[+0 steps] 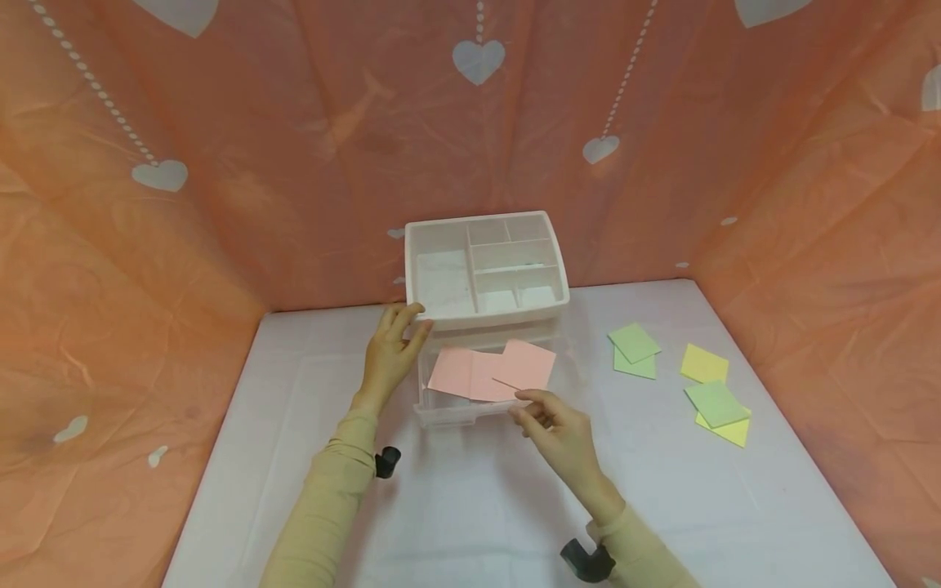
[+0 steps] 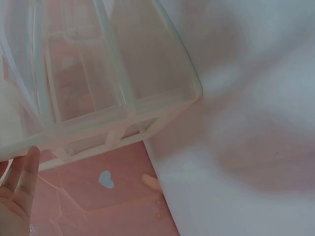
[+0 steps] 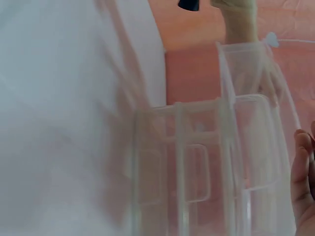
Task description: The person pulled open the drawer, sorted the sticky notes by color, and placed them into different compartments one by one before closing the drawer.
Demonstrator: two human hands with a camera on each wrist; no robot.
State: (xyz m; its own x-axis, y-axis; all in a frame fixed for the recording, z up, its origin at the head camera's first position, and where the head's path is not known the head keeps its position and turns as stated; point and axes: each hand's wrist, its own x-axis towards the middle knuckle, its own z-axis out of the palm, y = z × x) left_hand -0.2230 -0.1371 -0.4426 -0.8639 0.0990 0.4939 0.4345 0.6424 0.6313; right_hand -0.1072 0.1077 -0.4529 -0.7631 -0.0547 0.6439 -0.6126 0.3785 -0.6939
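A white plastic drawer organizer (image 1: 485, 314) stands at the back of the table, its clear top drawer (image 1: 444, 415) pulled out toward me. Several square pink paper notes (image 1: 450, 372) lie side by side and overlapping in that drawer. My left hand (image 1: 390, 351) rests on the organizer's front left corner, fingers on the top rim. At the drawer's front edge, my right hand (image 1: 560, 437) pinches the near edge of the rightmost pink note (image 1: 528, 363) between thumb and index finger. In the right wrist view, those fingertips (image 3: 301, 140) are at the frame's edge and the note is hidden.
On the right of the table lie green paper notes (image 1: 634, 343), with yellow notes (image 1: 704, 363) and another green note (image 1: 715, 403) farther right. The organizer's top tray (image 1: 470, 261) is divided into several compartments. An orange cloth (image 1: 331, 163) with hearts surrounds the table's back and sides.
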